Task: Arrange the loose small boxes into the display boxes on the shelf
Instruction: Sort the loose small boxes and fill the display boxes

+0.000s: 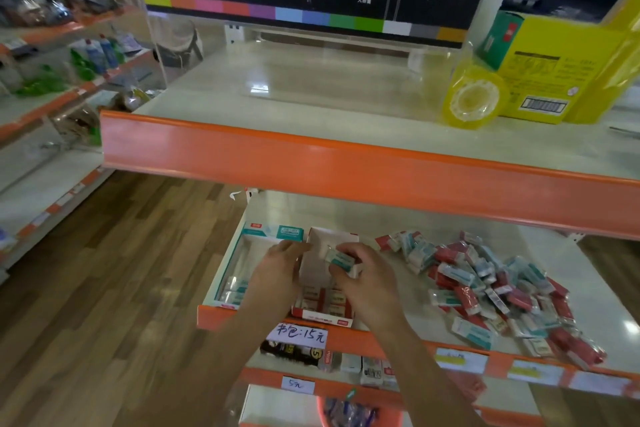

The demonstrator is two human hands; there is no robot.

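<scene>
The shelf (398, 218) carries a heap of loose small boxes (491, 288) to the right of the red display box (325, 274). The left hand (277, 274) grips that display box's left wall, fingers curled over its rim, while the right hand (367, 281) pinches one teal small box (341, 258) just above its open top.

red display box (323, 308) front half behind hands | yellow carton (554, 73) cut by right edge | label print blurred
</scene>
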